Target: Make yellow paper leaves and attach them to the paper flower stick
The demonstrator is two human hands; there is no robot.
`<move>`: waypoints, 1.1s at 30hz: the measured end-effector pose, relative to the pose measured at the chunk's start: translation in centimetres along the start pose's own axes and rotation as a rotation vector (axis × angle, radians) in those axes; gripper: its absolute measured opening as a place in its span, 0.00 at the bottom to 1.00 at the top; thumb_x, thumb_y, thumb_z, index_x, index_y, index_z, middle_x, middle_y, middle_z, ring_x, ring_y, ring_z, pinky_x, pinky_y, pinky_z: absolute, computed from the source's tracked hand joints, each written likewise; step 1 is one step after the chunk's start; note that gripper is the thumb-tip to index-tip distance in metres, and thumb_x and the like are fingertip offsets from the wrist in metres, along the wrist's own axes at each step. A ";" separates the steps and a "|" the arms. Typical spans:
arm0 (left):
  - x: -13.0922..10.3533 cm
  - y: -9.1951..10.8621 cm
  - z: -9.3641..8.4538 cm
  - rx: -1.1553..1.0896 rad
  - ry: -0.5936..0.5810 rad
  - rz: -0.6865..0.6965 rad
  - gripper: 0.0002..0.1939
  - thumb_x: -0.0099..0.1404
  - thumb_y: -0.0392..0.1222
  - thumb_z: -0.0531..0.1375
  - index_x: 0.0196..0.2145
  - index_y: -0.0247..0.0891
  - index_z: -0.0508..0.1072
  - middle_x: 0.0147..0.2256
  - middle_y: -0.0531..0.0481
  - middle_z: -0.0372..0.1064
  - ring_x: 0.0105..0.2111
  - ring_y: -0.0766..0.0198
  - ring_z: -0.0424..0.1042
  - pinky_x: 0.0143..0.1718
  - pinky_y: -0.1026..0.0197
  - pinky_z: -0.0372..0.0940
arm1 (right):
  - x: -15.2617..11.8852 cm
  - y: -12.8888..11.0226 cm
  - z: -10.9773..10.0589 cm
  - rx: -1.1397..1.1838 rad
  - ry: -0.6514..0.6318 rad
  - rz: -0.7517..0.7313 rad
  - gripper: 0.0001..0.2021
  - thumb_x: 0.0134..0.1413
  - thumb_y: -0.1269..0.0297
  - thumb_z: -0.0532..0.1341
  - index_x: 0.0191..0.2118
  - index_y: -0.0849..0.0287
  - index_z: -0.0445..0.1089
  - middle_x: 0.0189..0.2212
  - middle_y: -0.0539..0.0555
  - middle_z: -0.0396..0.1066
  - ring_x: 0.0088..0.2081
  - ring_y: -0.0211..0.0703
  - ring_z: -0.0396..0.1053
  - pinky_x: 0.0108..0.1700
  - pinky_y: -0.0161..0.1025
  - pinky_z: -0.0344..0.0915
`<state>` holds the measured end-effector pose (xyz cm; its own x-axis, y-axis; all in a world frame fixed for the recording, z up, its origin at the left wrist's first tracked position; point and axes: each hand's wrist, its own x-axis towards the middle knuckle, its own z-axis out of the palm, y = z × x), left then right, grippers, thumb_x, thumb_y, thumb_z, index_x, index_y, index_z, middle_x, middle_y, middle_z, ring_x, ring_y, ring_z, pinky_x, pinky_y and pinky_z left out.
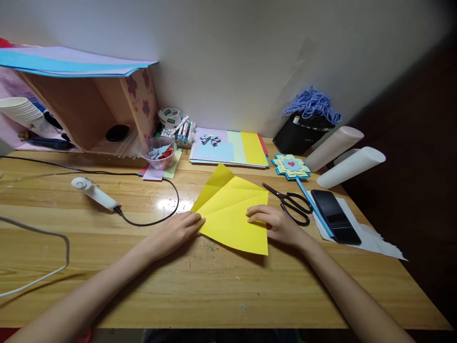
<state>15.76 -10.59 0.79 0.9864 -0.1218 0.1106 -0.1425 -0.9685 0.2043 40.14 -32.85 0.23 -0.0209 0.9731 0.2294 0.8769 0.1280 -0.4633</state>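
Observation:
A creased sheet of yellow paper (pixel 235 214), with one part folded up at its upper left, is at the middle of the wooden table. My left hand (pixel 180 231) pinches its left corner between thumb and fingers. At the right edge my right hand (pixel 276 223) grips the paper, fingers on top and thumb hidden beneath. Black-handled scissors (pixel 294 205) lie just beyond my right hand, blades towards the paper.
Behind are a bowl of paper scraps (pixel 160 155), markers (pixel 183 131) and stacked coloured sheets (pixel 246 147). A paper flower (pixel 291 166), phone (pixel 335 216) and white rolls (pixel 352 166) are right. A corded white tool (pixel 94 193) lies left, near an open box (pixel 85 109).

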 end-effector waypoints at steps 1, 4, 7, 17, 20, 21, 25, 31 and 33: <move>-0.1 -0.1 0.0 -0.034 0.011 -0.013 0.14 0.68 0.39 0.46 0.49 0.37 0.65 0.43 0.45 0.68 0.42 0.60 0.67 0.42 0.57 0.64 | -0.1 0.1 0.1 0.039 -0.013 0.021 0.12 0.51 0.74 0.55 0.39 0.56 0.70 0.44 0.56 0.70 0.46 0.44 0.68 0.46 0.41 0.67; -0.3 -0.5 0.1 -0.176 0.067 -0.071 0.12 0.67 0.41 0.48 0.41 0.38 0.69 0.39 0.47 0.68 0.38 0.63 0.67 0.38 0.60 0.63 | -0.2 0.2 0.1 0.124 0.018 0.077 0.10 0.54 0.72 0.54 0.37 0.55 0.71 0.42 0.54 0.71 0.46 0.43 0.67 0.49 0.42 0.64; -0.2 -0.8 0.2 -0.356 0.148 -0.152 0.10 0.65 0.42 0.52 0.34 0.38 0.71 0.35 0.48 0.68 0.35 0.65 0.67 0.36 0.62 0.63 | 0.2 0.1 0.3 0.191 0.070 0.179 0.08 0.56 0.66 0.55 0.35 0.56 0.72 0.38 0.55 0.71 0.42 0.43 0.69 0.45 0.41 0.65; 0.6 -0.1 0.1 -0.460 0.193 -0.392 0.12 0.64 0.47 0.52 0.29 0.38 0.69 0.31 0.50 0.65 0.32 0.65 0.65 0.33 0.62 0.60 | 1.2 -0.4 1.5 0.398 0.218 0.413 0.13 0.53 0.58 0.58 0.42 0.57 0.70 0.45 0.57 0.66 0.49 0.48 0.63 0.48 0.42 0.63; 0.7 0.0 0.3 -0.479 0.197 -0.418 0.12 0.62 0.47 0.55 0.27 0.38 0.69 0.30 0.50 0.65 0.31 0.65 0.64 0.33 0.62 0.59 | 1.0 -0.6 1.0 0.409 0.133 0.383 0.10 0.52 0.58 0.59 0.35 0.58 0.71 0.42 0.56 0.67 0.46 0.47 0.65 0.48 0.42 0.62; 0.7 0.0 0.3 -0.476 0.194 -0.435 0.12 0.61 0.48 0.55 0.26 0.37 0.68 0.29 0.51 0.64 0.30 0.65 0.63 0.32 0.62 0.59 | 0.9 -0.7 0.8 0.395 0.101 0.379 0.09 0.52 0.58 0.59 0.33 0.58 0.72 0.42 0.56 0.67 0.45 0.47 0.65 0.48 0.42 0.62; 0.9 0.3 0.4 -0.425 0.188 -0.499 0.12 0.61 0.47 0.56 0.25 0.37 0.65 0.29 0.52 0.62 0.29 0.65 0.62 0.31 0.62 0.58 | 0.8 -1.0 0.9 0.254 0.070 0.415 0.08 0.53 0.58 0.58 0.33 0.57 0.71 0.42 0.55 0.64 0.46 0.46 0.63 0.48 0.42 0.61; 1.2 0.6 0.7 -0.340 0.205 -0.522 0.11 0.60 0.47 0.55 0.27 0.37 0.65 0.36 0.48 0.61 0.35 0.62 0.63 0.34 0.60 0.59 | 1.1 -1.3 2.2 0.177 0.208 0.519 0.14 0.56 0.58 0.55 0.22 0.58 0.63 0.33 0.54 0.63 0.40 0.45 0.63 0.44 0.42 0.61; 1.2 0.6 0.8 -0.310 0.191 -0.534 0.11 0.61 0.47 0.54 0.26 0.37 0.65 0.37 0.48 0.60 0.34 0.63 0.62 0.34 0.60 0.59 | 1.1 -1.4 2.6 0.150 0.236 0.529 0.12 0.54 0.60 0.56 0.22 0.58 0.62 0.34 0.54 0.63 0.40 0.46 0.62 0.45 0.43 0.60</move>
<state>16.97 -11.50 0.30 0.9003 0.4277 0.0810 0.3183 -0.7737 0.5477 37.64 -31.44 -1.03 0.5224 0.8454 0.1109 0.6614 -0.3197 -0.6785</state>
